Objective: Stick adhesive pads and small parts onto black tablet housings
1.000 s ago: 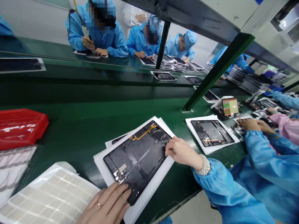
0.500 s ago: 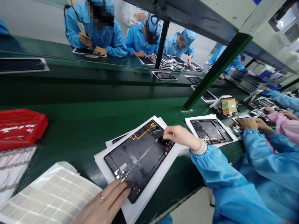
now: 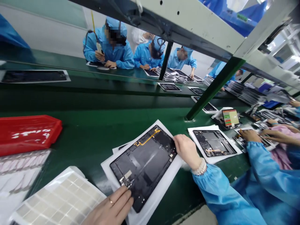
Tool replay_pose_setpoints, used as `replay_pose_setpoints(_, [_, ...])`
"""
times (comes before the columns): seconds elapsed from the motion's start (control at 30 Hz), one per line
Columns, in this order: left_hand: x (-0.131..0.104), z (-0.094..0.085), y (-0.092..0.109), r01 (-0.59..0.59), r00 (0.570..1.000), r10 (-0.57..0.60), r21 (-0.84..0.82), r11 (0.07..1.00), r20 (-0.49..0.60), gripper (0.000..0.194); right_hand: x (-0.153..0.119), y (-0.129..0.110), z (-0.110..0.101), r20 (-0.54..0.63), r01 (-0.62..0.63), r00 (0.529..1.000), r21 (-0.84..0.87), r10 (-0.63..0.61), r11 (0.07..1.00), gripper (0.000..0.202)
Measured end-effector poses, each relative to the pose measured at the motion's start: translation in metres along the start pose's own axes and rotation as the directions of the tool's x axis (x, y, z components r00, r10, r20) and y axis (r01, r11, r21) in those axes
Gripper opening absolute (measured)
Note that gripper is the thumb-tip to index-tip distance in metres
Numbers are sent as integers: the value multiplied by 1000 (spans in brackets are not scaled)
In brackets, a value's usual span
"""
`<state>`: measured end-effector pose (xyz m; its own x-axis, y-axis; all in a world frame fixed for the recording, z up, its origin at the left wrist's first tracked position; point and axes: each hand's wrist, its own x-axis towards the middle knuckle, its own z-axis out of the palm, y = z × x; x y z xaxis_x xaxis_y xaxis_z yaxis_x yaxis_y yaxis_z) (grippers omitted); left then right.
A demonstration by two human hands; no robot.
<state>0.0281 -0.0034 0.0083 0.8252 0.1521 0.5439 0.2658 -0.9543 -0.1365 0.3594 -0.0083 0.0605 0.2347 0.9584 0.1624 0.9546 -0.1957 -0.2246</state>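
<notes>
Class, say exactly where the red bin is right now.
In the head view, the red bin is at the left edge, just beyond the white strips and left of the tablet.

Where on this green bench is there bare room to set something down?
A broad bare patch of green bench lies between the red plastic bin and the open black tablet shell. A smaller one sits between the shell's white paper and the blue right sleeve. Crowded: lower left, by the cream gridded sheet; far right, by a co-worker's hand.
</notes>
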Motion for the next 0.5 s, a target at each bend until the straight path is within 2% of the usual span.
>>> replay_pose_setpoints(0.07, [4,-6,6,32,999,-31,-12,999,11,46,4,-3,-9,17,-16,1000,234,13,972,32])
replay_pose_setpoints(0.13, [7,-15,14,92,996,-92,-32,995,21,45,14,-3,-23,115,-33,993,448,-21,893,31])
replay_pose_setpoints(0.2, [7,-26,18,150,989,-150,-52,987,4,43,35,-4,-36,149,-48,988,565,-44,824,33])
replay_pose_setpoints(0.27, [-1,-39,13,243,966,-246,-38,969,-78,38,70,-7,-42,102,-91,994,678,29,730,34])
replay_pose_setpoints(0.3, [-8,-47,6,327,936,-325,-13,945,-136,34,92,-12,-40,97,-122,993,732,75,671,32])
replay_pose_setpoints(0.33, [-18,-55,-3,433,886,-422,17,901,-189,27,116,-19,-35,101,-148,989,768,110,623,29])
replay_pose_setpoints(0.4, [-42,-71,-23,662,737,-632,65,747,-240,16,161,-39,-16,91,-157,986,800,142,580,24])
replay_pose_setpoints(0.43, [-55,-78,-33,741,666,-715,82,666,-215,20,180,-51,-4,78,-145,987,801,140,580,24])
replay_pose_setpoints(0.5, [-75,-88,-49,828,559,-822,108,550,-107,36,210,-73,21,40,-106,992,784,120,612,25])
